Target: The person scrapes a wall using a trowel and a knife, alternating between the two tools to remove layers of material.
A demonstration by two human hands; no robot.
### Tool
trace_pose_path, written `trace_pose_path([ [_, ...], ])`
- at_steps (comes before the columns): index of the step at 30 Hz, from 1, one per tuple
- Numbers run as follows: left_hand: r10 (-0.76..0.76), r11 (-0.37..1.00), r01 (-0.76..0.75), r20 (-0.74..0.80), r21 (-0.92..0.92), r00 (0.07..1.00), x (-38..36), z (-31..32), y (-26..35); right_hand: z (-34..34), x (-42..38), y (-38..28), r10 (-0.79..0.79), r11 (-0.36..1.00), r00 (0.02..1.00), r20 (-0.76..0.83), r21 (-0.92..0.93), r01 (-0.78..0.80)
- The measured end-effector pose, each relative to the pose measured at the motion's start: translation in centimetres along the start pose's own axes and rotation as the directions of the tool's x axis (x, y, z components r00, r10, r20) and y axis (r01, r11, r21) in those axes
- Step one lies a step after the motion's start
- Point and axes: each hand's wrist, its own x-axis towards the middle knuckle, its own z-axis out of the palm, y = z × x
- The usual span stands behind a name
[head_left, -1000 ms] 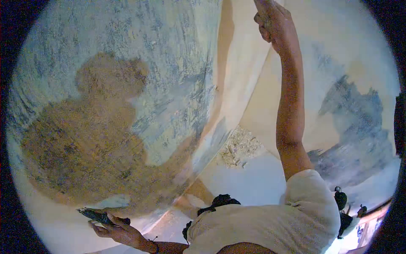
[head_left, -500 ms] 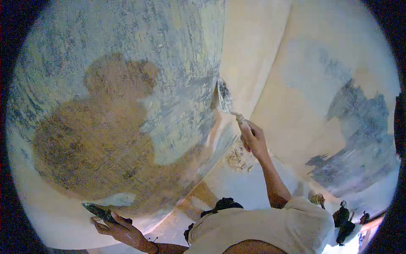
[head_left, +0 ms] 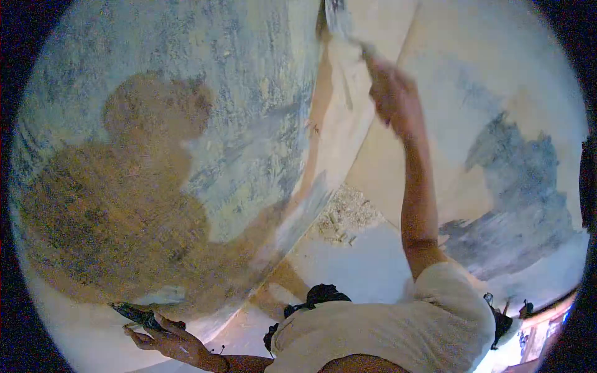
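The right hand [head_left: 396, 96] grips a trowel [head_left: 339, 22] angled up-left at the patchy wall [head_left: 255, 81], the left hand [head_left: 174, 344], well apart, holding a dark tool [head_left: 135, 315].

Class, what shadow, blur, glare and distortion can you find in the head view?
In the head view, a large brownish shadow lies on the left wall; the right hand and trowel are blurred; light washes out the lower-right edge; the rounded black border suggests fisheye distortion.

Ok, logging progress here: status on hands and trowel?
Right hand gripping trowel, blurred, high by wall. Left hand holding dark tool. Debris lower down, apart from trowel.
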Motion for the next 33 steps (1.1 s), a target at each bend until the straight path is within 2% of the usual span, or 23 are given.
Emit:
trace_pose_path([
  [1,-0.004,1.000,0.004,-0.014,0.003,1.000,0.1,0.6,-0.2,-0.7,2.2,-1.4,-0.049,0.997,0.999,0.015,-0.065,0.050],
  [2,-0.009,1.000,0.009,-0.029,0.011,1.000,0.0,1.1,-0.8,-1.3,4.6,-1.0,-0.369,0.896,0.930,0.005,-0.264,0.357],
  [3,-0.043,0.999,0.043,-0.014,-0.005,0.999,0.0,1.1,-0.6,-1.3,4.9,-2.9,-0.201,0.977,0.980,-0.007,0.064,0.201],
  [5,-0.140,0.988,0.143,0.052,-0.055,0.989,0.0,1.1,0.4,-0.6,5.5,-4.4,-0.241,0.960,0.970,0.020,0.154,0.236],
  [6,-0.052,0.998,0.051,0.017,0.021,0.999,0.0,1.0,0.5,-0.3,5.3,-4.7,-0.265,0.946,0.964,0.030,0.199,0.254],
  [7,0.037,0.994,-0.035,-0.018,0.105,0.999,0.0,0.9,0.6,0.2,4.6,-4.7,-0.213,0.967,0.977,-0.013,0.139,0.213],
  [9,-0.071,0.997,0.071,0.017,-0.002,0.997,0.0,0.6,1.1,0.7,3.3,-1.4,-0.149,0.982,0.989,0.000,0.118,0.148],
  [10,-0.041,0.999,0.041,0.007,0.025,0.999,0.1,0.7,0.7,1.2,2.6,0.6,-0.121,0.987,0.993,0.007,0.109,0.120],
  [12,0.017,0.997,-0.016,-0.012,0.080,1.000,0.2,0.8,-0.3,1.7,-0.7,4.1,-0.002,0.991,0.997,0.075,0.137,-0.008],
  [14,-0.031,0.999,0.031,0.020,0.039,0.999,0.0,0.2,1.1,2.4,-4.4,9.1,0.194,0.978,0.974,0.116,0.058,-0.202],
  [16,-0.058,0.998,0.055,0.077,0.033,0.995,0.1,-0.2,1.4,3.7,-9.0,13.5,0.223,0.974,0.969,0.102,0.026,-0.227],
  [17,-0.063,0.997,0.059,0.114,0.039,0.991,0.1,-0.2,1.3,4.2,-10.9,15.1,0.197,0.976,0.970,0.141,0.066,-0.208],
  [19,0.003,0.994,-0.006,0.028,0.113,1.000,0.1,0.5,0.4,4.7,-13.7,17.1,0.230,0.958,0.955,0.186,0.128,-0.256],
  [21,0.044,0.988,-0.043,-0.008,0.145,0.999,0.0,0.6,-0.2,4.9,-15.1,17.7,0.343,0.909,0.916,0.209,0.171,-0.379],
  [23,0.053,0.990,-0.053,0.001,0.130,0.999,0.0,0.5,-0.4,4.7,-15.0,17.2,0.325,0.926,0.923,0.208,0.127,-0.355],
  [25,-0.041,0.999,0.041,0.003,0.014,0.999,-0.1,0.3,0.7,4.4,-14.5,16.6,0.299,0.941,0.933,0.200,0.098,-0.323],
  [27,-0.056,0.998,0.056,0.001,-0.019,0.998,0.1,0.6,0.4,4.2,-13.8,16.2,0.262,0.956,0.949,0.177,0.083,-0.280],
  [30,0.028,0.998,-0.028,0.000,0.052,1.000,0.4,0.6,-0.6,3.7,-9.8,10.3,0.280,0.939,0.953,0.118,0.172,-0.297],
  [32,0.037,0.998,-0.036,-0.001,0.048,0.999,0.4,0.6,-1.0,3.3,-5.0,6.5,0.167,0.985,0.986,0.021,0.031,-0.168],
  [33,0.031,0.999,-0.031,0.006,0.041,0.999,0.4,0.4,-1.2,3.0,-2.8,3.7,0.128,0.990,0.991,-0.030,0.055,-0.126],
])
